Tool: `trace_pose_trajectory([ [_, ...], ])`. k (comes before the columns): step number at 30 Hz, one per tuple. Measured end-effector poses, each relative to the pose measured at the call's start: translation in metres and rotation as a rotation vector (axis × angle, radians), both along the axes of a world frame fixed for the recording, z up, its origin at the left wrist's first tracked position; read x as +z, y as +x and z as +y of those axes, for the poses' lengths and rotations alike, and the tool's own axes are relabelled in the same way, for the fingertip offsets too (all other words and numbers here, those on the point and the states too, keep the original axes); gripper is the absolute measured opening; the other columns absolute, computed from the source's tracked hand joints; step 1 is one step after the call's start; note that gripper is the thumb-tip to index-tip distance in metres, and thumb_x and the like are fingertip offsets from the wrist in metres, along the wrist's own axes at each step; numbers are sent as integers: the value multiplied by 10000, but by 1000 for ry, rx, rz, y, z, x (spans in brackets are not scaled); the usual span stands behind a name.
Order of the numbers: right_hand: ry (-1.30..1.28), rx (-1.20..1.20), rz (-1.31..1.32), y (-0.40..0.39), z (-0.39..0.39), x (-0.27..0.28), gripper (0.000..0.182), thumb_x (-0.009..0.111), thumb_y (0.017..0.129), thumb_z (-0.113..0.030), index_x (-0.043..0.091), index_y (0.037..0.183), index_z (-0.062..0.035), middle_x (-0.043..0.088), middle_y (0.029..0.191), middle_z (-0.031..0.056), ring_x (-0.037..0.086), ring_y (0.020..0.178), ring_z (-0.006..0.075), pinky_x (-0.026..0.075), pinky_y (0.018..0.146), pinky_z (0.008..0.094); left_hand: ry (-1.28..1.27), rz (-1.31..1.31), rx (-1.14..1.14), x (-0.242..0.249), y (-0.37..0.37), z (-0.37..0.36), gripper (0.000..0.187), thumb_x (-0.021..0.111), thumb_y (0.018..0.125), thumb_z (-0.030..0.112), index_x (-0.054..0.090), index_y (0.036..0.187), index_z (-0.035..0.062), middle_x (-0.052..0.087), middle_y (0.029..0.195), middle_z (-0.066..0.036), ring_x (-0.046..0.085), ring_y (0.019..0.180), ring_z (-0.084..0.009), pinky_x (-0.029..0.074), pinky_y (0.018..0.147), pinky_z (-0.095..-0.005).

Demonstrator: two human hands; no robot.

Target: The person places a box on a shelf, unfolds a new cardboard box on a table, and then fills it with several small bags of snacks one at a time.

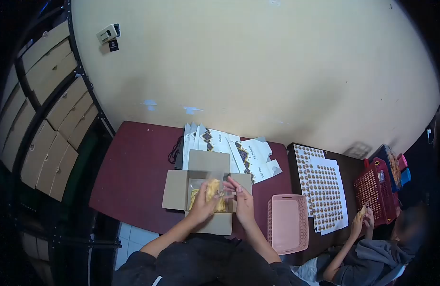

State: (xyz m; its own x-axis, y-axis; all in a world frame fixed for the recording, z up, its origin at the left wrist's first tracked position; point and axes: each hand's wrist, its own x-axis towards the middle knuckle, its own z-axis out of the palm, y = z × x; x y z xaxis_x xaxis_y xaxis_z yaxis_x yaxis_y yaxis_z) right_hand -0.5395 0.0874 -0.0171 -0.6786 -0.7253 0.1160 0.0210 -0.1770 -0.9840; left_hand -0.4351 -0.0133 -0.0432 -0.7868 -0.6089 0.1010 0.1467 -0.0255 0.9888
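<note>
Grasping a clear packet of yellow snacks (212,190), the left hand (204,206) and right hand (242,200) hold it over an open cardboard box (174,189); a pink basket (287,224) sits right.

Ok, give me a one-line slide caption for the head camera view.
Both hands, left hand and right hand, hold a clear bag of snacks over an open cardboard box beside a pink basket.

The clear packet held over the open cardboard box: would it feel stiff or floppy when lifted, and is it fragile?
The clear packet probably flexes: its wrap looks thin and see-through. The yellowish contents look like small loose pieces, so likely light and perhaps crushable. Both the left hand and right hand hold it over the cardboard box, hinting it sags unsupported.
</note>
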Motion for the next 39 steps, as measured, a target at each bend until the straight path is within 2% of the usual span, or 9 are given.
trace_pose_trajectory([
  [2, -26, -39, 34, -1, 0, 0, 410, 461, 931, -252, 439, 1269, -22, 564, 1072, 103, 506, 996, 137, 436, 825, 261, 108, 76, 30, -4, -2, -10, 455, 522, 873, 113, 321, 1260, -13, 484, 1128, -116, 477, 1040, -164, 393, 882, -281],
  [4, 5, -15, 43, 2, -3, -7, 403, 479, 924, -232, 443, 1265, -20, 562, 1059, 94, 503, 983, 130, 429, 827, 252, 218, 142, 69, -9, 1, -15, 432, 517, 896, 140, 338, 1240, -50, 502, 1105, -109, 480, 1032, -151, 391, 881, -273],
  [10, 114, 251, -86, 21, -9, 2, 270, 530, 901, -176, 540, 1088, 17, 584, 851, -10, 501, 773, 27, 401, 694, 193, 43, 85, 43, -2, 14, -12, 373, 484, 922, 186, 402, 1195, -54, 508, 1114, -117, 477, 1039, -146, 387, 880, -259],
  [16, 163, 335, -37, 8, -7, -10, 300, 473, 931, -226, 553, 1052, 36, 591, 886, 9, 506, 802, 46, 404, 721, 203, 165, 83, 16, -14, 20, -16, 379, 454, 934, 205, 385, 1216, -39, 507, 1126, -99, 483, 1034, -136, 394, 873, -260],
  [20, 135, 232, -89, 7, -3, -15, 294, 467, 931, -202, 562, 1099, 19, 615, 920, 33, 535, 856, 79, 418, 778, 223, 290, 97, -18, -4, 21, -9, 399, 496, 913, 156, 365, 1242, -28, 500, 1138, -90, 478, 1046, -131, 390, 885, -265],
  [23, 176, 182, 177, 10, 8, 1, 291, 492, 917, -190, 561, 1112, 16, 619, 944, 52, 542, 871, 92, 424, 789, 234, 209, 50, -276, 8, 22, -2, 483, 566, 864, 94, 340, 1275, -22, 473, 1175, -94, 451, 1086, -134, 376, 909, -266],
  [26, 169, 115, 129, 7, 14, -5, 280, 479, 923, -184, 573, 1075, 32, 615, 909, 39, 547, 863, 86, 431, 765, 227, 82, 33, -376, 4, 19, -2, 621, 615, 811, 56, 282, 1333, 7, 427, 1237, -106, 418, 1135, -150, 347, 950, -277],
  [35, 258, 158, 174, 10, 14, 2, 265, 516, 903, -155, 571, 1085, 28, 625, 925, 51, 544, 852, 77, 437, 755, 230, -50, 8, -350, 11, 20, -4, 660, 604, 810, 41, 247, 1364, 30, 406, 1272, -101, 392, 1173, -158, 312, 980, -283],
  [39, 188, 150, 46, 2, 11, -10, 307, 568, 876, -156, 561, 1134, 10, 615, 980, 64, 555, 836, 86, 442, 734, 222, 47, 57, -367, 3, 21, -5, 653, 591, 815, 41, 240, 1365, 27, 406, 1270, -108, 389, 1175, -157, 301, 984, -283],
])
